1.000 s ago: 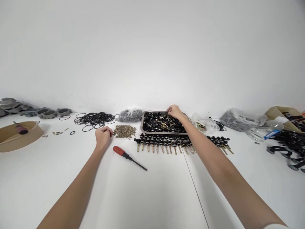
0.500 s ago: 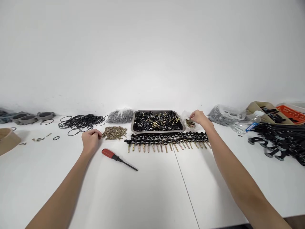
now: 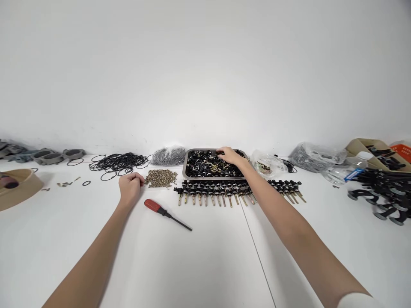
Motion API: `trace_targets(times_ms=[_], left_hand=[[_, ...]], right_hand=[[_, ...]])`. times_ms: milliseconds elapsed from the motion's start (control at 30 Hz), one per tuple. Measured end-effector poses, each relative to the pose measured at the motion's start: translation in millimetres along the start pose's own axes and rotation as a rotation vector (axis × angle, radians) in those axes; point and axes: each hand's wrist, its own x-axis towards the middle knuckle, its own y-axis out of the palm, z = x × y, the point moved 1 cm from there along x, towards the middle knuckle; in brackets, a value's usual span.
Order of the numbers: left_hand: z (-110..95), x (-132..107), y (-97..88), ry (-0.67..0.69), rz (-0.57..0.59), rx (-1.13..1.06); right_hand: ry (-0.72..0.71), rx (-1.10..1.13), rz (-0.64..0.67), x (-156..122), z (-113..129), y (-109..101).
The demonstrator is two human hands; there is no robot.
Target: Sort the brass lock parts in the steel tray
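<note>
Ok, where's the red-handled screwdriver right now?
In the head view, the red-handled screwdriver lies on the white table, just right of the left hand and in front of the pile of brass bits.

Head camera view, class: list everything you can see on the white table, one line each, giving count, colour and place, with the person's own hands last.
metal tray: one, silver, centre back, full of black and brass parts
row of assembled parts: many, black with brass stems, in front of the tray
screwdriver: one, red handle, black shaft, left of centre
brass pile: many small pieces, left of the tray
rubber rings: many, black, back left
plastic bags: several, clear, along the back
grey castings: several, far left
tan bin: one, left edge
left hand: closed, beside the brass pile
right hand: fingers in the tray
</note>
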Motion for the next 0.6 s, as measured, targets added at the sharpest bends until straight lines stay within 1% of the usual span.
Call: trace_targets(times_ms=[100,200,333,600], left_hand=[[-2.1,-1.3,-0.1,-0.001,-0.005,-0.012],[-5.1,-2.7,0.5,-0.014,-0.005,-0.032],[-6.1,-2.9,1.2,-0.023,0.000,-0.045],[-5.5,-2.1,0.7,-0.010,-0.004,-0.049]], right_hand=[[0.024,-0.007,0.081,7.2,-2.2,7.7],[0.037,0.011,0.114,6.2,-9.1,5.4],[0.033,0.053,0.105,-2.0,-14.6,-3.0],[0.020,0.202,0.091,-20.5,-7.6,-15.7]])
